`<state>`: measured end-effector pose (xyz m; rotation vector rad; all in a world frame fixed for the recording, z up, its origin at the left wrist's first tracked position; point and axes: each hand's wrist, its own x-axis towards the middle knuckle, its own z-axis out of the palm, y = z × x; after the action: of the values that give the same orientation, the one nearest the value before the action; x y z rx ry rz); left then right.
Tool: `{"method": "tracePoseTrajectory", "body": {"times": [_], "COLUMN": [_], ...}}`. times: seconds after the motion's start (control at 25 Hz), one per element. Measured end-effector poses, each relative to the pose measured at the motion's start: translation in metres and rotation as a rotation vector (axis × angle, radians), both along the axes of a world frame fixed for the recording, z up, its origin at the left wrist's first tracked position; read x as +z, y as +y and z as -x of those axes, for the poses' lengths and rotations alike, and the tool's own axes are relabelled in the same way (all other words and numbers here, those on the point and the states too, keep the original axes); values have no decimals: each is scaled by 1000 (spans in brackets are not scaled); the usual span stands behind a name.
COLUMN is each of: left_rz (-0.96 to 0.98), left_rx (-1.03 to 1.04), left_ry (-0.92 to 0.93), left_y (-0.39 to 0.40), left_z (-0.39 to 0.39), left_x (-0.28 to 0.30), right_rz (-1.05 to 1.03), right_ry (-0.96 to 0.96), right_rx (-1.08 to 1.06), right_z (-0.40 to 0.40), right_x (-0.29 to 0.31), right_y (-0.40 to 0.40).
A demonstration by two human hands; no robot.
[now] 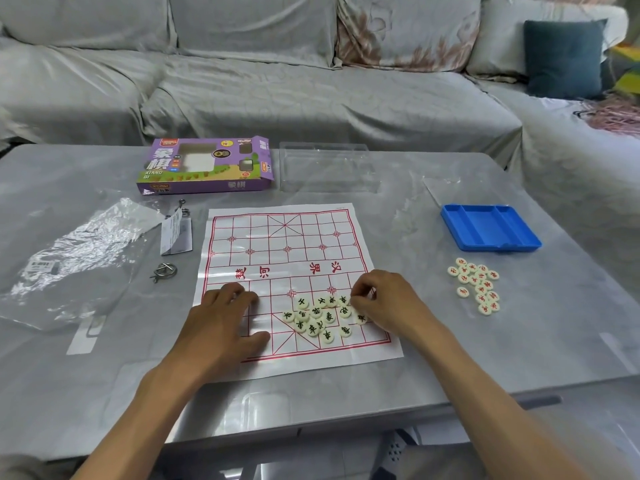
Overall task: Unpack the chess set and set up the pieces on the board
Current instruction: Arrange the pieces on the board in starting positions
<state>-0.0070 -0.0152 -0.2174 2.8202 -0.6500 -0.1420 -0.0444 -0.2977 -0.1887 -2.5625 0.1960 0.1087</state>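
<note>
The black pieces (320, 315) lie in a loose heap on the near right part of the paper board (291, 258), some touching each other. I count about fourteen, though a few may hide under the right hand (382, 299). That hand bends over the right edge of the heap, with its fingertips (358, 295) pinched together at a piece there; I cannot tell if its grip has the piece yet. The left hand (227, 318) lies flat and open on the near left of the board, holding nothing and keeping the paper still.

To do this well, take one piece at a time, read its mark, and put it right on a line crossing, not in a square. Keep the left hand pressing down.

The red pieces (476, 285), about fifteen, wait on the counter (450, 341) well apart to the right. Behind them sits one blue tray (490, 228). One purple box (207, 164) lies behind the board
</note>
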Motion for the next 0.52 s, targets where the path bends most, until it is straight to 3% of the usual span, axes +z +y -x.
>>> {"method": "tracePoseTrajectory", "body": {"times": [0.12, 0.2, 0.32, 0.4, 0.52], "left_rz": [9, 22, -9, -16, -3], "left_rx": [-9, -14, -36, -39, -34], "left_ry": [6, 3, -3, 1, 13], "left_y": [1, 2, 1, -2, -4], "left_z": [0, 1, 2, 2, 4], "left_x": [-1, 0, 1, 1, 2], "right_rz": [-6, 132, 334, 333, 312], "right_ry": [-77, -71, 170, 273, 104], "right_rx": [-209, -407, -618, -650, -589], "right_z": [0, 2, 20, 30, 32], "right_x": [16, 26, 24, 9, -5], "right_y": [-31, -73, -126, -137, -134]}}
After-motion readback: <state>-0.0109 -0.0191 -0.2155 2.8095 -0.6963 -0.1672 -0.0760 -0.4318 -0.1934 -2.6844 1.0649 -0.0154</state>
